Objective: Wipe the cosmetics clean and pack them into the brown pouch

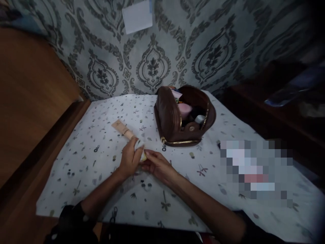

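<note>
My left hand [130, 157] is closed around a small white item with a yellowish end [144, 156]; most of it is hidden by the fingers, so its kind does not show. My right hand [159, 166] has its fingertips pinched at that yellowish end. Just beyond the left hand, a beige cosmetic tube [122, 129] lies slantwise, its near end close to the knuckles. To the right and farther back stands a brown zippered makeup bag [167, 112], unzipped. Inside it I see a pink rounded item [185, 109] and a white-topped item [200, 119].
A white cloth with a leaf print [86, 162] covers the table. A pixelated, unreadable patch [251, 169] lies at the right. Patterned wallpaper [152, 64] rises behind, bearing a white paper [137, 17]. A wooden panel [33, 88] stands along the left side.
</note>
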Demonstrator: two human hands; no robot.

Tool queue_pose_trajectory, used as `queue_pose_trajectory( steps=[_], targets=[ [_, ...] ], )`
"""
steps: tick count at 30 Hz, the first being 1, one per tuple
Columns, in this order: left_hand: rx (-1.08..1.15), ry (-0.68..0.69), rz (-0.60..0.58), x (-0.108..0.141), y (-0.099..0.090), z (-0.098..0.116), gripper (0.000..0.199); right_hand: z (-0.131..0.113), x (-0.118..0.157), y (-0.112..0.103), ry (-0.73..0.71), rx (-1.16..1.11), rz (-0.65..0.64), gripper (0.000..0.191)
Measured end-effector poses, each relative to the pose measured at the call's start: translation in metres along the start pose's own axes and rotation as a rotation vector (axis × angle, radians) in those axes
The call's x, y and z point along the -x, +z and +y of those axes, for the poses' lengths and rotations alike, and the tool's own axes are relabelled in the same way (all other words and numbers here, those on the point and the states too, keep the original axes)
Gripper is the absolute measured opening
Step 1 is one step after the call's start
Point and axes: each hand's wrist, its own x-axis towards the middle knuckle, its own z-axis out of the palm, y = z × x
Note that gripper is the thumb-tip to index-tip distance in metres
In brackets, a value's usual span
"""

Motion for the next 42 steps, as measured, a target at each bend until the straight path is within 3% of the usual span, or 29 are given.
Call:
queue_pose_trajectory(
  steps=[5, 14, 19, 24, 27, 30, 36, 42],
  targets=[
    [0.227, -0.181, 0.075, -0.008, -0.002, -0.01, 0.018, 0.0, -0.002, 0.002, -0.007, 0.032, -0.038, 0.05],
    [0.259, -0.309, -0.037, 0.003, 0.003, -0.02, 0.041, -0.004, -0.003, 0.001, -0.057, 0.023, 0.066, 0.048],
    [0.134, -0.164, 0.02, 0.015, 0.007, -0.022, 0.044, -0.004, -0.007, -0.005, -0.215, 0.101, 0.145, 0.049],
    [-0.055, 0.196, -0.129, 0.026, 0.017, -0.041, 0.044, -0.003, -0.008, -0.011, -0.449, 0.42, 0.246, 0.04],
    [-0.09, 0.259, -0.136, 0.027, 0.02, -0.048, 0.043, -0.005, -0.003, -0.012, -0.538, 0.595, 0.231, 0.039],
    [-0.083, 0.183, -0.145, 0.024, 0.016, -0.041, 0.039, -0.011, 0.007, -0.009, -0.608, 0.747, 0.17, 0.03],
    [-0.032, -0.157, -0.084, 0.016, 0.004, -0.015, 0.039, -0.014, 0.018, -0.002, -0.642, 0.939, 0.059, 0.006],
    [0.018, -0.366, -0.08, 0.018, 0.004, -0.012, 0.047, 0.0, 0.013, -0.01, -0.622, 1.063, 0.048, 0.023]
  ],
)
